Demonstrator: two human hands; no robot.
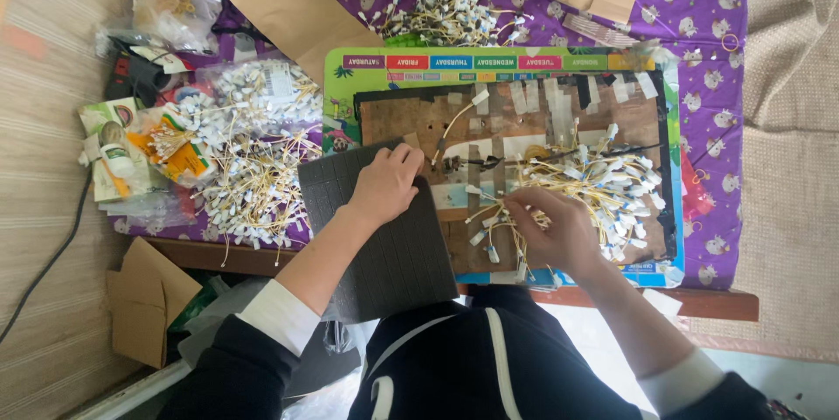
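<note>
Your left hand (384, 184) lies curled, fingers bent down, on the top edge of the dark grey gridded foam sheet (384, 245), which hangs past the near edge of the low wooden table (699, 302) toward your lap. Your right hand (551, 228) is half closed in the tangle of short yellow wires with white end tags (603, 184) spread over the brown taped-up work board (411, 118); it seems to pinch a few wires, though its fingertips are buried in the bundle and you cannot tell which.

The board sits on a colourful printed mat (336, 101) whose left edge is just beside the foam sheet. Between your two hands there is a narrow strip of bare board; to the right the wire tangle runs almost to the board's black rim. Left of the foam, a second heap of tagged wires (253, 184) crowds the purple patterned cloth (708, 62), touching clear plastic bags (179, 0) and small cartons.

A third wire heap (450, 13) lies at the far edge beside folded brown cardboard (297, 13). Your sleeves hide the table's near edge, and the floor below left is cut off by the frame
</note>
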